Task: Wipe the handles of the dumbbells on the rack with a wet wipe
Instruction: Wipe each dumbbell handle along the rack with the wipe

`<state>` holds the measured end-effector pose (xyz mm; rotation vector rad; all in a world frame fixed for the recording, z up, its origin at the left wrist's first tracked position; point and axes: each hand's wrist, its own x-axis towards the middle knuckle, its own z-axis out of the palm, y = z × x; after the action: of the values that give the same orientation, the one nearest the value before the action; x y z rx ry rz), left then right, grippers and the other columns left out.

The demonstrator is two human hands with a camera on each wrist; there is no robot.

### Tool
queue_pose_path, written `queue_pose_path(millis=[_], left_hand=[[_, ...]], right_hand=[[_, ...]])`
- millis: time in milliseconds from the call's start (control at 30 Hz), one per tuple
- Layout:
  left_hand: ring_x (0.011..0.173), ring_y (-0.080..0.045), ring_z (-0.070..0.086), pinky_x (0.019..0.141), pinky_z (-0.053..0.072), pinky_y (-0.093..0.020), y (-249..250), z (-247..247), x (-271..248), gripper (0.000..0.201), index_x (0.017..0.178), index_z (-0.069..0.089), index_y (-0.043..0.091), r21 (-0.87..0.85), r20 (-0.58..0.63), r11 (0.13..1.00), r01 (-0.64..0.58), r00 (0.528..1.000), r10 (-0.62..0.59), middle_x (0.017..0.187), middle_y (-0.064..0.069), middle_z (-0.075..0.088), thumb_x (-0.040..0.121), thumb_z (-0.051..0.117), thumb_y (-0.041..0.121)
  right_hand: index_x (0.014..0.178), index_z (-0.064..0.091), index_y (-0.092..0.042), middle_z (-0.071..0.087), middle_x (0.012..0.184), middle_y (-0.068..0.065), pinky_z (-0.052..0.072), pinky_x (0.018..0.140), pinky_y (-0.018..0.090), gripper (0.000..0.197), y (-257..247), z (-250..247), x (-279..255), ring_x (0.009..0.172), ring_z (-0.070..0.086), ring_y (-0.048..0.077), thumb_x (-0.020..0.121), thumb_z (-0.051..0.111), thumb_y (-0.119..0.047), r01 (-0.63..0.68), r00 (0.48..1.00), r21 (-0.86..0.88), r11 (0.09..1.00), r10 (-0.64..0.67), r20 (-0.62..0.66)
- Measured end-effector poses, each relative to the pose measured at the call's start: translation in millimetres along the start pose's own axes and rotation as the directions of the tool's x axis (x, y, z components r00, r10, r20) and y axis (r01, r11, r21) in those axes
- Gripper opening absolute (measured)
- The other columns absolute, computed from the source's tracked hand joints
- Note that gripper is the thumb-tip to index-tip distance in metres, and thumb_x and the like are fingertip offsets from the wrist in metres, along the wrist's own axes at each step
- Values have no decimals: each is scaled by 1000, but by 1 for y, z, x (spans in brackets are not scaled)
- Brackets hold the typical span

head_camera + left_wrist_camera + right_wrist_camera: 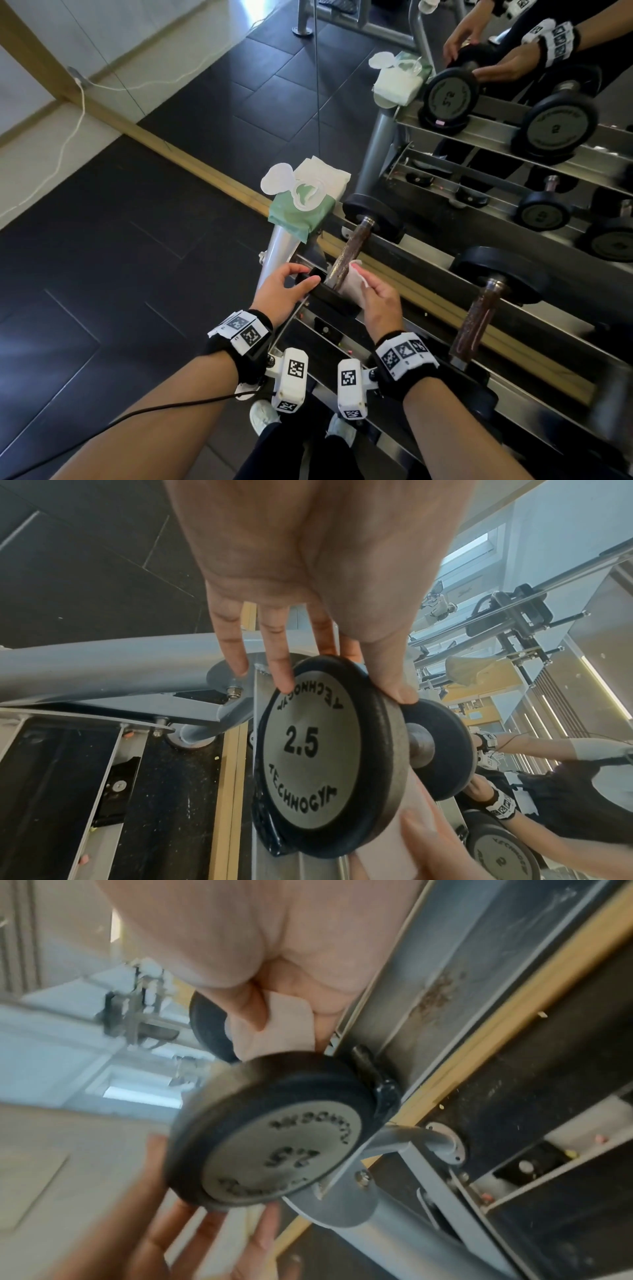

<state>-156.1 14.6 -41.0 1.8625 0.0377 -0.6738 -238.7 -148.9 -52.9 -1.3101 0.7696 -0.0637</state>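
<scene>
Left hand (287,291) is on the near end plate (315,761) of the 2.5 dumbbell, thumb on one side of the rim and fingertips (285,685) on the other, so it's gripping that plate edge. Right hand (378,301) sits just to the right of it with a white wipe (352,282) bunched in its curled fingers, wrapped around the low end of the handle (349,255) right where it meets the plate. In the right wrist view you can see the wipe (274,1026) pinched between thumb and fingers, tucked between the two plates, though that shot is pretty blurry. The handle runs up and away from the hands to the far plate (373,214), and the whole thing lies across the rack (428,298) rails. Further right of the right hand there's a second dumbbell (479,301) on the same rails. Past the left hand, on the rack's corner post, sits a green pack (301,205) of wipes with its lid flipped open. Behind all that is a mirror (496,137).
</scene>
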Motion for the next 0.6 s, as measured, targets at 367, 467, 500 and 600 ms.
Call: queue_pose_path(millis=[367,467,500,600], left_hand=[[88,-20,70,78,61,-36,-6,-2,6,31,105,65,28,58,-3,998,-40,999,40,108,5,67,81,75,44],[91,-23,70,83,60,-39,-7,-4,7,29,103,66,30,82,-3,996,-44,999,44,106,7,66,80,75,46],[90,-23,70,82,59,-37,-6,-5,7,29,102,65,31,92,0,995,-45,999,45,106,7,66,80,75,47],[90,-23,69,85,58,-38,-5,-6,7,30,102,65,31,106,4,993,-42,999,42,106,8,66,79,75,49]], right_hand=[[114,68,-24,71,100,-10,51,68,8,33,-18,6,35,83,70,-5,90,63,-1,71,994,72,995,-65,-86],[101,69,-23,70,100,-4,55,74,16,20,-15,10,39,85,70,3,90,67,-6,94,988,64,994,-85,-127],[98,67,-24,69,104,0,56,78,20,15,-15,10,40,89,69,7,92,65,-10,101,986,24,995,-97,-134],[92,62,-26,65,105,3,50,72,16,15,-13,8,45,92,64,14,94,58,-12,99,986,-44,994,-104,-128]])
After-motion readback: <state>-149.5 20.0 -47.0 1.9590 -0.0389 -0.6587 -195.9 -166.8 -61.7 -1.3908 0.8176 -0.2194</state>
